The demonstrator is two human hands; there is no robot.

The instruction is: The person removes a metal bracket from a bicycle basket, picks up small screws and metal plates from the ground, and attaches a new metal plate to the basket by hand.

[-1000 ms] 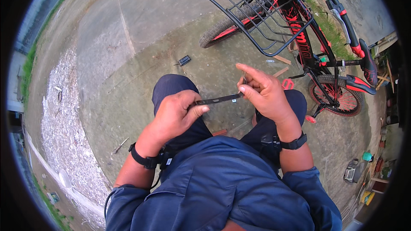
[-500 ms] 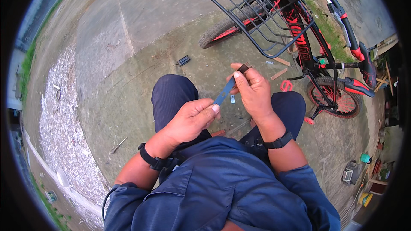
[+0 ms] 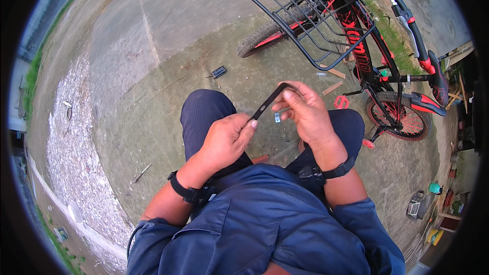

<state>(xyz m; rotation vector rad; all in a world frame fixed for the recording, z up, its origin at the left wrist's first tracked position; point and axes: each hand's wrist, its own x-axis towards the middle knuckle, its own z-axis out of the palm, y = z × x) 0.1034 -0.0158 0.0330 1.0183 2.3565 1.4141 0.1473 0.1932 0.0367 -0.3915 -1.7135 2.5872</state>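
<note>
A dark flat metal strip (image 3: 269, 103) with a hole in it and a bent upper end is held slantwise between my hands, above the gap between my knees. My left hand (image 3: 223, 140) pinches its lower end between thumb and fingers. My right hand (image 3: 309, 113) holds the bent upper end with its fingertips, the fingers curled; part of that end is hidden behind them. Below the hands, a small metal plate (image 3: 277, 117) lies on the ground.
Ahead to the right is a black and red bicycle (image 3: 359, 46) with a black wire basket (image 3: 318, 63). A black block-shaped part (image 3: 219, 72), a thin tool (image 3: 141, 173) and wood pieces (image 3: 332, 88) lie on the concrete. Clutter lines the right edge.
The strip has turned about its length, so its face went from blue-grey to dark. My right hand has shifted its grip, leaving more of the bent end in sight.
</note>
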